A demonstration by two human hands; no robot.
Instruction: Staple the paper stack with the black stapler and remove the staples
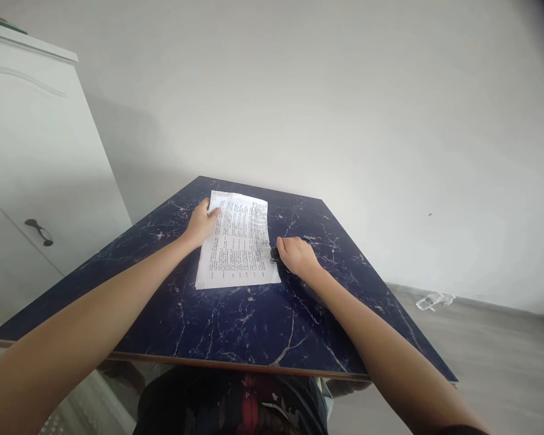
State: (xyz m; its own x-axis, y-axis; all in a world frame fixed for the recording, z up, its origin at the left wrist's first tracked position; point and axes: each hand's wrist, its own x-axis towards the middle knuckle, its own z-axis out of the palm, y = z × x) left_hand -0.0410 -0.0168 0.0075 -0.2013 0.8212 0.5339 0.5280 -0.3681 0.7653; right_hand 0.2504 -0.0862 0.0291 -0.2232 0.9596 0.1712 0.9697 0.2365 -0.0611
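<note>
Printed sheets of paper (236, 241) rest on the dark blue table, slightly curled along the right side. My left hand (202, 221) is closed on their upper left edge, thumb on top and the other fingers underneath. At the right edge, toward the lower corner, a black stapler (275, 254) meets the paper. My right hand (297, 255) is wrapped over the stapler from above and hides most of it. Whether its jaws are pressed together cannot be seen.
The marble-patterned table (236, 332) stands against a pale wall (299, 90). To the left is a white cabinet (36, 151) with a dark handle (39, 232). Clear plastic packaging (435, 301) lies on the floor at the right.
</note>
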